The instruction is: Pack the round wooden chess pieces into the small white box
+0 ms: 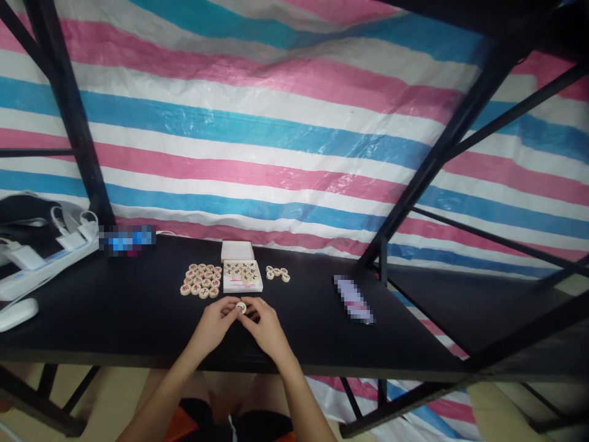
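Observation:
Between my left hand [219, 316] and my right hand [260, 318] is a round Chinese chess piece [241, 308] with a dark mark, pinched by the fingers of both. Just beyond my hands stands an open white box [243, 286], partly filled with pieces that bear dark characters. Its white lid [237, 251] lies behind it. Left of the box, red-marked chess pieces [201, 281] are laid out in rows. To its right sit several dark-marked pieces [277, 272] in a small loose group.
A blurred-out phone-like object [353, 299] lies on the black table [304, 344] at right. At far left are a white power strip [50, 261] with plugs, a white mouse-like object [19, 314] and a blurred blue item [129, 239]. Black metal posts and striped sheeting [257, 123] surround the table.

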A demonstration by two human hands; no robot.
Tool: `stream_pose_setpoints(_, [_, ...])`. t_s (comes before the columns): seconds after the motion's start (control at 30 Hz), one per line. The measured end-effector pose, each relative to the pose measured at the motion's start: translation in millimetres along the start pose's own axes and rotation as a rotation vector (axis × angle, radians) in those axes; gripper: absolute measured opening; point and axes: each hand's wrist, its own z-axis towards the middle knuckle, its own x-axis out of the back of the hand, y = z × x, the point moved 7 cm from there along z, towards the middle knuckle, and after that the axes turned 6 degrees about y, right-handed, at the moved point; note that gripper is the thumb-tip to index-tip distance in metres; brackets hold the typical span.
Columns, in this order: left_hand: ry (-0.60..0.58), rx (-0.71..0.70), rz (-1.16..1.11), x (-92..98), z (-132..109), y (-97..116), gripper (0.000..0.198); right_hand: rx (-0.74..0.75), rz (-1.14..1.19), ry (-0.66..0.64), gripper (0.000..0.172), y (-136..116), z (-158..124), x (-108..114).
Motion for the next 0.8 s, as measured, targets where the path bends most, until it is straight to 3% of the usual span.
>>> stream_pose_setpoints(0.17, [0.001, 0.015, -0.041, 1.6, 0, 1, 0.023, -0.037, 0.032, -0.016, 0.027, 2, -2, -1])
stream_pose_setpoints(0.37, [0.078, 0.083, -0.014, 8.1, 2, -9, 0.036, -0.036, 0.038, -0.019, 0.026, 1, -3, 0])
stream_pose_setpoints(0.8, [0.006, 0.001, 0.031, 3.1, 0, 0, 0.027, -0.044, 0.022, 0.011, 0.023, 0, -3, 2])
